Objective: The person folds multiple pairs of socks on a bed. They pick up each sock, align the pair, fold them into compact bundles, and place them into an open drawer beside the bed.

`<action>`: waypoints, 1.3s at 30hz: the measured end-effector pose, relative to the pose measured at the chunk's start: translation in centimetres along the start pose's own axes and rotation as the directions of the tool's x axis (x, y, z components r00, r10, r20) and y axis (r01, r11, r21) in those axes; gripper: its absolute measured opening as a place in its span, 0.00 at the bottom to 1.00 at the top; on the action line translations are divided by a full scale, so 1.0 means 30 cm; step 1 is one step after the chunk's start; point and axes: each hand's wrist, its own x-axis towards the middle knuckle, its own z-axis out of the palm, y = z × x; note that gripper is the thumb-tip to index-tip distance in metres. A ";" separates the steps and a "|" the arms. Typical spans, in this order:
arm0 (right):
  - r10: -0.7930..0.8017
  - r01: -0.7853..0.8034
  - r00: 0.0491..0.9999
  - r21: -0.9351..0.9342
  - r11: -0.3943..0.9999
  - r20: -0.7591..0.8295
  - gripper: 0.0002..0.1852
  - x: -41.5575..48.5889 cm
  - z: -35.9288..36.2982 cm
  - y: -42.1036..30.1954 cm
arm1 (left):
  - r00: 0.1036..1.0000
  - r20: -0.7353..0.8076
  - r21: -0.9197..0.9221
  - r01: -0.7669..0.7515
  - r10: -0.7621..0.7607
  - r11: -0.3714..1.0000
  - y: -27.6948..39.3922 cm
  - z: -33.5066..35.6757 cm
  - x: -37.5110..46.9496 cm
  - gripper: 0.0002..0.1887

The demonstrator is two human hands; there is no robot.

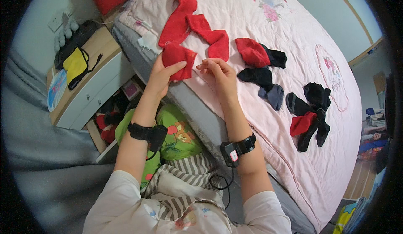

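My left hand [160, 75] grips the cuff end of a red sock [178, 61] at the edge of the bed, with the thumb on top. My right hand [220, 72] is raised just right of it, fingers bent, with nothing visible in them. Beyond my hands lie a long red sock [177, 23] and another bent red sock [214, 39]; where the held cloth joins them is unclear. To the right are a red and black sock bundle [255, 52], a black sock [258, 76] with a grey-blue part, and several black socks [316, 98] around a red piece [302, 124].
A pink quilt [302, 61] covers the bed. At left stands a nightstand [94, 76] with a yellow pouch [75, 64], a round fan [57, 91] and a black bag. Its open lower drawer [107, 152] holds red and dark cloth. A grey curtain [47, 139] hangs beside it.
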 end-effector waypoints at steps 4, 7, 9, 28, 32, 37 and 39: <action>0.000 -0.001 1.000 0.040 0.999 0.027 0.12 0.027 -0.033 0.025 | 1.000 0.008 0.013 0.024 -0.024 1.000 -0.009 -0.010 -0.012 0.30; 0.013 -0.016 0.999 0.065 0.998 0.050 0.12 0.031 -0.036 0.031 | 0.998 0.032 0.051 0.044 -0.045 0.998 0.004 -0.024 -0.021 0.27; 0.020 -0.023 0.998 0.046 0.999 0.062 0.11 0.036 -0.038 0.030 | 0.991 -0.008 0.065 0.135 -0.134 0.989 0.026 -0.060 -0.036 0.24; 0.052 -0.047 0.993 -0.047 0.998 0.106 0.12 0.045 -0.054 0.042 | 0.592 -0.712 -0.528 -0.097 -0.378 0.844 -0.084 -1.121 -0.761 0.18; 0.054 -0.046 0.993 -0.080 0.996 0.108 0.12 0.051 -0.064 0.044 | 0.441 -0.781 -0.548 -0.145 -0.442 0.824 -0.117 -1.162 -0.814 0.19; 0.050 -0.036 0.991 -0.109 0.993 0.123 0.12 0.049 -0.060 0.043 | 0.457 -0.786 -0.535 -0.165 -0.416 0.829 -0.118 -1.148 -0.817 0.19; 0.045 -0.028 0.992 -0.140 0.990 0.118 0.12 0.044 -0.055 0.041 | 0.579 -0.729 -0.544 -0.167 -0.365 0.822 -0.094 -1.109 -0.787 0.19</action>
